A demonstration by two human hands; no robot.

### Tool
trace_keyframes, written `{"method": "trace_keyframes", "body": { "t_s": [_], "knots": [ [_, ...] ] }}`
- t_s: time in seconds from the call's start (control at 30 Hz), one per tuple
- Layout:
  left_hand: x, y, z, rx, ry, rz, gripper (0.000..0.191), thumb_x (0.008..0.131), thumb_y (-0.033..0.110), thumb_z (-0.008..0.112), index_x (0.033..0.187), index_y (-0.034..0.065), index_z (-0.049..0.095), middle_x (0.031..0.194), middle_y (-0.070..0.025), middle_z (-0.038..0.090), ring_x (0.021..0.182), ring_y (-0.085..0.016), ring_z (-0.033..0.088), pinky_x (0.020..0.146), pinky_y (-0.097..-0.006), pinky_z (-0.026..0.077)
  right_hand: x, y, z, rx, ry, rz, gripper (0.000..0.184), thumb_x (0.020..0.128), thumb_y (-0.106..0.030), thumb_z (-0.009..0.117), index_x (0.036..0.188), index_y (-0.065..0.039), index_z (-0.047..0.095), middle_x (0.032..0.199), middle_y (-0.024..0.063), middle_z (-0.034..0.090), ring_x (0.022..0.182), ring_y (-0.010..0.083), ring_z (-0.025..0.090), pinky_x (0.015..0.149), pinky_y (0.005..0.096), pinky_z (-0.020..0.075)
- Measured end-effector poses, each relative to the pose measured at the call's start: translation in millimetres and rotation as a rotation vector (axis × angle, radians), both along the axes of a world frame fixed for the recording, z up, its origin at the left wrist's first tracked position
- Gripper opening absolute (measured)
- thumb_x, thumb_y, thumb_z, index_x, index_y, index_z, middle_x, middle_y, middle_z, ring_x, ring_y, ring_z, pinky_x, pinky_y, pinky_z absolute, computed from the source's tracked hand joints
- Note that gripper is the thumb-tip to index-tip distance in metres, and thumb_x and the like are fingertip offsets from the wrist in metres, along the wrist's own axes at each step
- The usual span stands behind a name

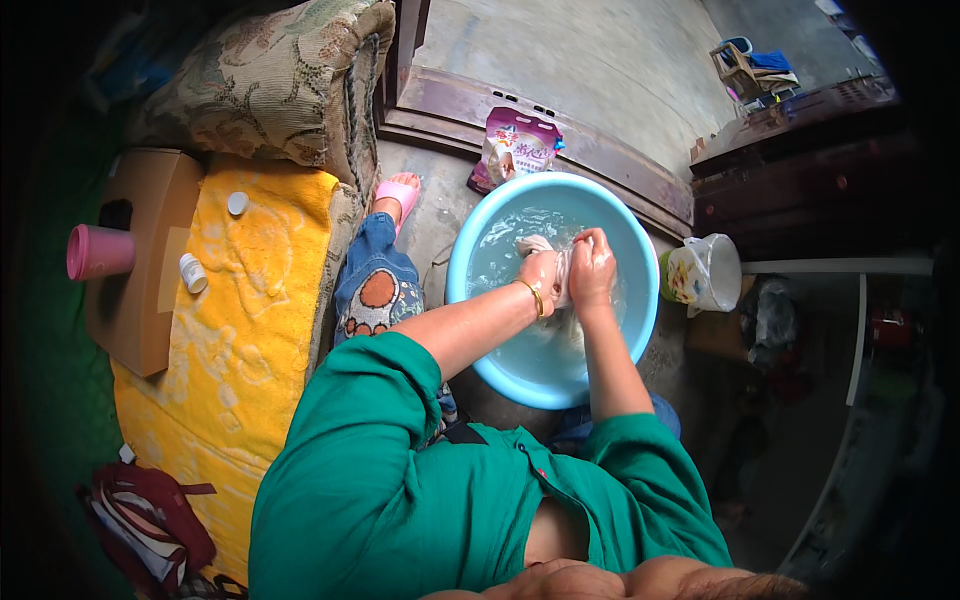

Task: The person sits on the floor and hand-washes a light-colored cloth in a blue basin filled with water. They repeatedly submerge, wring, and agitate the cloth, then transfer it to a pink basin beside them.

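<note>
Before me stands a light-blue plastic basin (645, 315) holding cloudy water. Both my hands grip a pale wet cloth (534, 244) over the basin, close together. My left hand (541, 276), with a gold-coloured bracelet at the wrist, is closed around the cloth's left part. My right hand (592, 271) clasps it just to the right, knuckles up. One end of the cloth sticks out past my left hand. Below my hands, more of the pale cloth hangs into the water, where its outline is blurred.
A purple detergent pouch (517, 150) stands behind the basin, against a wooden sill (450, 97). To the right is a white plastic bucket (712, 274). At left, a yellow towel-like cover (247, 315) bears a cardboard box (142, 315), a pink cup (101, 253) and a white bottle (193, 273).
</note>
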State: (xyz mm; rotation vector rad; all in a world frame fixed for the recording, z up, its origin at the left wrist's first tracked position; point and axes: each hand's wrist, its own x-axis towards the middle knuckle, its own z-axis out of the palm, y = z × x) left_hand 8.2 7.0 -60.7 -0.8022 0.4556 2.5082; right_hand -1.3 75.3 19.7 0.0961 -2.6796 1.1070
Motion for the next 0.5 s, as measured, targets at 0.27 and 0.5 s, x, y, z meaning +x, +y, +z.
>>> {"method": "trace_keyframes", "body": {
  "t_s": [0.27,0.5],
  "knots": [
    [-1,-4,8,-0.261,0.058,-0.054,0.019,0.089,0.018,0.050,0.091,0.0024,0.060,0.083,-0.0099,0.064,0.073,-0.023,0.063,0.064,-0.0364,0.051,20,12,-20,0.050,0.151,0.226,0.011,0.083,-0.009,0.048,0.083,-0.002,0.056,0.069,0.0180,0.057,0.062,0.0299,0.057,0.060,0.0367,0.0457],
    [-16,-11,30,-0.093,0.157,0.328,0.014,0.089,0.018,0.051,0.092,0.0071,0.058,0.087,-0.0067,0.064,0.079,-0.021,0.064,0.074,-0.0349,0.052,-17,42,-31,0.014,0.141,0.086,0.018,0.089,-0.015,0.053,0.105,-0.008,0.055,0.098,0.0180,0.054,0.091,0.0349,0.055,0.079,0.0415,0.0442]
  ]
}}
